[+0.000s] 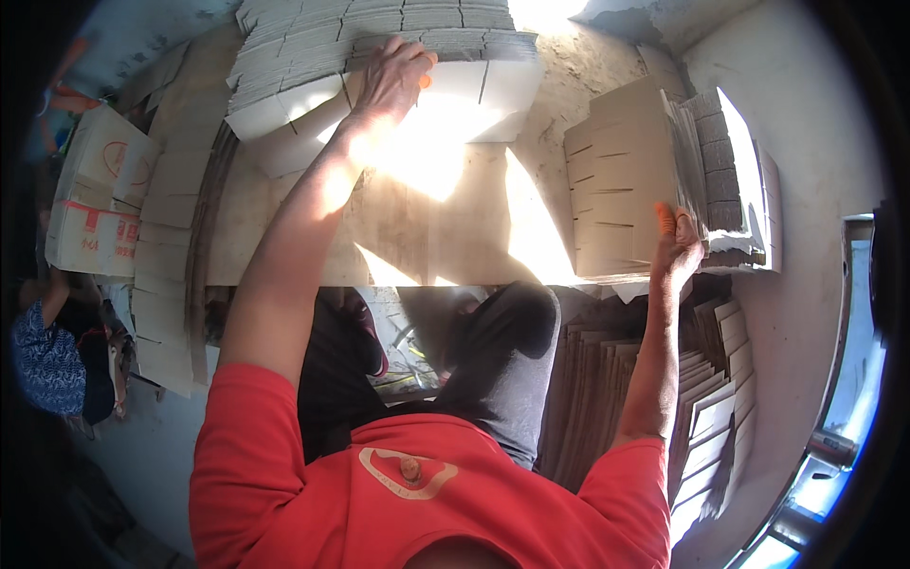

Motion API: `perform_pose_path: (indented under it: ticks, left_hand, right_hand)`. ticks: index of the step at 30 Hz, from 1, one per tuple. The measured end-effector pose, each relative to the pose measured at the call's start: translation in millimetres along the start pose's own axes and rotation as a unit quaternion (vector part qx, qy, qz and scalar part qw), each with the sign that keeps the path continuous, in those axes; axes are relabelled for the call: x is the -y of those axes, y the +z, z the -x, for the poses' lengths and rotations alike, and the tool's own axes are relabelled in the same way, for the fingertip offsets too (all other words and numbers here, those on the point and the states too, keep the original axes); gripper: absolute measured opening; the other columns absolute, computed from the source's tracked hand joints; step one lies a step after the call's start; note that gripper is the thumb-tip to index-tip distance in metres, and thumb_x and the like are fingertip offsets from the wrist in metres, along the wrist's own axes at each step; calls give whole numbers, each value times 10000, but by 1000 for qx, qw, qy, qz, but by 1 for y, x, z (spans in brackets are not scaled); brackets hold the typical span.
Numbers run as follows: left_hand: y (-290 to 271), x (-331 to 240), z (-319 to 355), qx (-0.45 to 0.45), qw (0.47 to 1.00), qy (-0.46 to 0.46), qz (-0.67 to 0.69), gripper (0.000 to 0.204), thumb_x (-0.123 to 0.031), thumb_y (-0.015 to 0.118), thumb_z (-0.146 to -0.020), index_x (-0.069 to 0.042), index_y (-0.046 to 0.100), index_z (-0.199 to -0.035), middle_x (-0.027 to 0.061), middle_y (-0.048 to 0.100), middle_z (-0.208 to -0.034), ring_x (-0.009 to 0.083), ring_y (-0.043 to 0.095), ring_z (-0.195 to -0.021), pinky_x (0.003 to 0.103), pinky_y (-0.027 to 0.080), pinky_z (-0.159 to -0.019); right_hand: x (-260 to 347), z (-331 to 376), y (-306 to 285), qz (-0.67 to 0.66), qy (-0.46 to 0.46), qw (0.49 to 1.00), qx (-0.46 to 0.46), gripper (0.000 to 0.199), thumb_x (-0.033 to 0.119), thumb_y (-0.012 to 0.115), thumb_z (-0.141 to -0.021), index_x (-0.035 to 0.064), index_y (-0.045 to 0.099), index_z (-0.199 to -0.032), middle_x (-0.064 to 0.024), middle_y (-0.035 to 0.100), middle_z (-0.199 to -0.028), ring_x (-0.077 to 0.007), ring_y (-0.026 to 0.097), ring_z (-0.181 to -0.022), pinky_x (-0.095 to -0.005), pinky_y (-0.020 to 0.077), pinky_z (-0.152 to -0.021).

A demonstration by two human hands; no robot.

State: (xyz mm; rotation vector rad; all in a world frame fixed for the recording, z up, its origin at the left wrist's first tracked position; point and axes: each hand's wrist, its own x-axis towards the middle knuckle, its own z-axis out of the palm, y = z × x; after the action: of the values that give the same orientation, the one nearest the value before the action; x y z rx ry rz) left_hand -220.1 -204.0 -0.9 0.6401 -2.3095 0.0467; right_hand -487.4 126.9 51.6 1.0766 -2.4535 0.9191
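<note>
At the far side of the table, my left hand [393, 81] is closed on the upper edge of a pale slotted cardboard sheet [507, 90], which leans at the front of a large stack of slotted cardboard [379, 43]. Orange covers show on some of its fingertips. To the right, my right hand [681, 248] grips the near edge of brown slotted cardboard sheets [616, 180], an orange-covered thumb lying over the face. Its other fingers are partly hidden behind the sheets. More cardboard bundles [720, 171] stand right beside them, against the wall.
Bright sunlight patches fall on the wooden table [313, 251]. Folded cardboard [607, 379] is packed under its right side. At left are a strip of layered cardboard [171, 237], a white printed carton [100, 190] and another person in patterned blue clothing [47, 356]. A window [844, 398] is at right.
</note>
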Motion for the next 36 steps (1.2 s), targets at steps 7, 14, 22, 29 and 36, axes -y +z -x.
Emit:
perform_pose_path:
  ticks: [7, 14, 22, 29, 36]
  left_hand:
    - [-28, -35, 12, 113, 990, -20, 81, 130, -38, 569, -781, -6, 623, -895, 133, 638, -842, 313, 592, -812, 413, 483, -714]
    - [-25, -76, 40, 169, 981, -15, 89, 56, -65, 549, -769, -12, 545, -752, 137, 584, -742, 305, 582, -771, 415, 466, -669]
    - [-35, -106, 52, 91, 987, 11, 130, 117, -79, 579, -754, -31, 496, -687, 118, 531, -688, 287, 570, -754, 411, 450, -623]
    - [-42, -113, 59, 89, 984, -4, 153, 112, -84, 570, -744, -30, 495, -680, 132, 538, -695, 301, 571, -755, 425, 456, -642]
    - [-49, -128, 58, 41, 982, 13, 183, 118, -70, 586, -722, -28, 488, -670, 117, 520, -668, 290, 558, -727, 406, 444, -616]
  right_hand:
    - [63, -2, -30, -91, -20, 992, -85, 235, 233, 644, -885, 26, 615, -993, -103, 670, -858, -149, 636, -764, -277, 493, -704]
    - [127, 5, -25, -222, -76, 971, -43, 280, 164, 674, -859, 51, 626, -1112, -67, 688, -951, -84, 624, -831, -229, 481, -758]
    - [140, 16, -13, -173, -99, 980, 5, 288, 121, 632, -879, 69, 605, -1161, -117, 670, -1048, -178, 648, -948, -278, 495, -804]
    - [142, 17, -17, -160, -122, 980, 10, 253, 123, 618, -887, 61, 605, -1131, -144, 669, -1009, -240, 667, -913, -290, 507, -753]
    - [138, 28, -1, -108, -146, 983, 26, 233, 156, 594, -903, 77, 582, -1122, -183, 660, -907, -292, 673, -800, -325, 517, -653]
